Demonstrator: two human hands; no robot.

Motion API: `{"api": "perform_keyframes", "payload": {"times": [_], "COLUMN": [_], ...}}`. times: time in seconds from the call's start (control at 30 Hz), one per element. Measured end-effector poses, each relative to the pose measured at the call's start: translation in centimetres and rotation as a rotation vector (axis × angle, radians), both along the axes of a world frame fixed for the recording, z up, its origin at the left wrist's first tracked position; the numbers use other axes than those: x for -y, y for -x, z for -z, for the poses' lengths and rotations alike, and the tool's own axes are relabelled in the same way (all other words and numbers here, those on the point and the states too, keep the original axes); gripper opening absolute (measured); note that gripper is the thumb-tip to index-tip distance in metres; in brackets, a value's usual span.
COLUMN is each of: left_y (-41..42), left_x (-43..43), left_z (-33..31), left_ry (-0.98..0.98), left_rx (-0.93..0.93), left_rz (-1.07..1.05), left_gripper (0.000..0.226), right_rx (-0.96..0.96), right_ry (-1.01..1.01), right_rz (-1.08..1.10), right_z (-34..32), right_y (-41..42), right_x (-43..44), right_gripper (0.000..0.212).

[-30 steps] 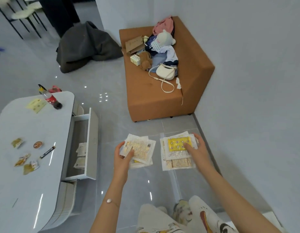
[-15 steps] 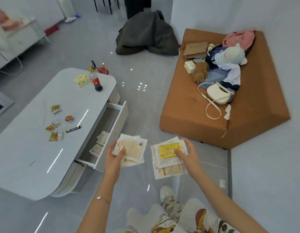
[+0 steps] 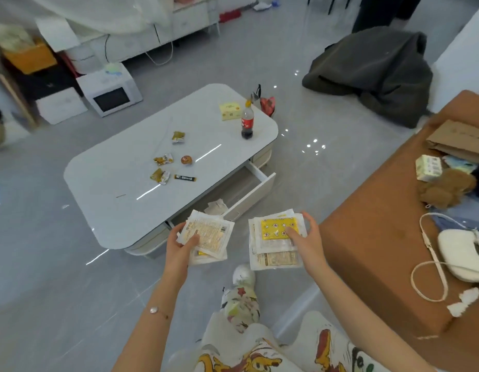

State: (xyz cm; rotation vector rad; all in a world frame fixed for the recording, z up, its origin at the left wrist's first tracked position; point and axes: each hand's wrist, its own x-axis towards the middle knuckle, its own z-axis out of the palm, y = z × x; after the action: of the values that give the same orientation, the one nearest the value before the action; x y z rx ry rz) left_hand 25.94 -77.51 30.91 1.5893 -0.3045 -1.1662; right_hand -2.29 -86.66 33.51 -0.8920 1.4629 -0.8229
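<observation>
Obs.: person stands beside the table (image 3: 125, 170), a loose stack of flat packets in each hand, both held in the air just short of the open drawer (image 3: 249, 194).

Left hand (image 3: 179, 242): thumb on top of left stack (image 3: 211, 234), fingers curled beneath.

Right hand (image 3: 305, 240): thumb presses the yellow packet (image 3: 276, 228) atop right stack (image 3: 273, 259), fingers wrapped round its edge.

Risk: stacks fanned and unaligned, each pinched at one side only. Slick wrappers could slide out onto the floor (image 3: 71, 291) if a hand tilts.

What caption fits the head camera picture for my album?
Left hand holds a stack of packets, right hand a second stack topped by a yellow packet, near the open drawer of a table.
</observation>
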Motion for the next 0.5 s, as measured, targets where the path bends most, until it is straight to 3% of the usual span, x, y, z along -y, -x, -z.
{"api": "perform_keyframes", "payload": {"times": [0.5], "left_y": [-7.2], "left_x": [12.6], "left_z": [7.1], "left_ry": [-0.208], "left_rx": [-0.017], "left_rz": [-0.185], "left_gripper": [0.053], "right_rx": [-0.050], "right_ry": [-0.190], "right_rz": [-0.140], "right_z": [4.7], "right_y": [-7.3], "right_x": [20.8], "right_gripper": [0.050]}}
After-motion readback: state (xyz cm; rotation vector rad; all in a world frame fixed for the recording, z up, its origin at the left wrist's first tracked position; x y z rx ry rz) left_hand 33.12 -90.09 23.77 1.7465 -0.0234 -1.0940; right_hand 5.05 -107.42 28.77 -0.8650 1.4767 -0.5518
